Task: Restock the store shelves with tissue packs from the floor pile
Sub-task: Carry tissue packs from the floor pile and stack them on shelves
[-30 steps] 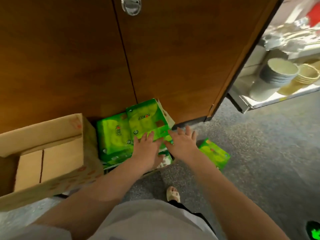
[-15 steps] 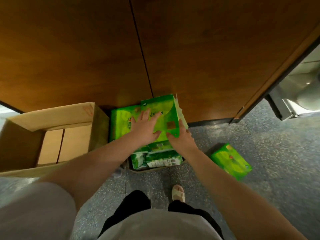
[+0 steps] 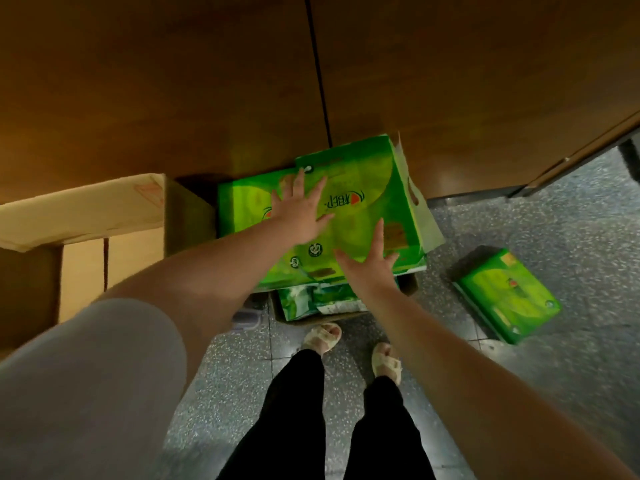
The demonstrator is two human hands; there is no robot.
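A: Green film wraps the top tissue pack [image 3: 363,202] on the floor pile beneath the wooden cabinet [image 3: 173,81]; its red logo is unreadable.
B: Hands?
A: Left hand [image 3: 301,211] and right hand [image 3: 369,263] rest flat, fingers spread, on it.

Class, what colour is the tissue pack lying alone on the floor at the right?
Bright green, the lone tissue pack; the head view shows it best.

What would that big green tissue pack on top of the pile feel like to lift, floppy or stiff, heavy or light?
Probably soft and light: the top tissue pack is a bulky film-wrapped bundle, so it may sag. Its glossy wrap looks slippery under the flat left hand and right hand. Lying tilted on the packs beneath, it could slide off.
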